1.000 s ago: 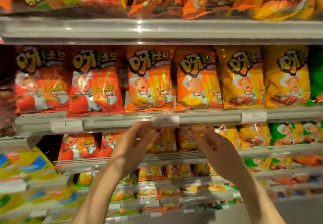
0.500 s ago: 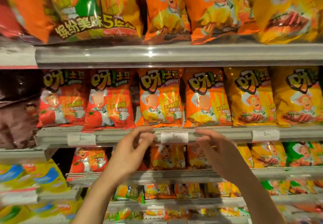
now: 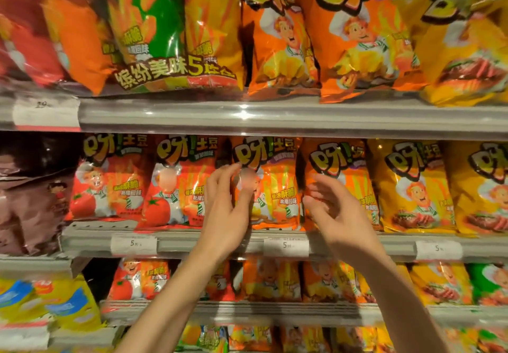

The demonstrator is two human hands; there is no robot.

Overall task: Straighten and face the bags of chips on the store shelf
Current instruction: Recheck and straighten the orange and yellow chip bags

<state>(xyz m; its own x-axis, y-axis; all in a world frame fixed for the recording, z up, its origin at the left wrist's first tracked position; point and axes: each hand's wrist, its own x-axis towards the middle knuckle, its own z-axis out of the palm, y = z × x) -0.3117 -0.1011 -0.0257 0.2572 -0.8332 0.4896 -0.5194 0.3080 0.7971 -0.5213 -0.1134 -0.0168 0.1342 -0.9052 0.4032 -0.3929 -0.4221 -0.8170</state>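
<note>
Inspector: Step in hand?
Clerk: Facing the orange bag on the middle shelf, centre of view. Left hand lies on its left edge, fingers fairly straight, clamping nothing. Right hand, at 3 o'clock of the bag, hovers spread, seemingly apart from it.
Inspector: Next?
Clerk: Likely hold both edges and square it.
Inspector: Shelf contents?
Clerk: Red bags at 9 o'clock, yellow bags at 3.

Both hands have risen from the shelf edge to the orange bags.
</note>
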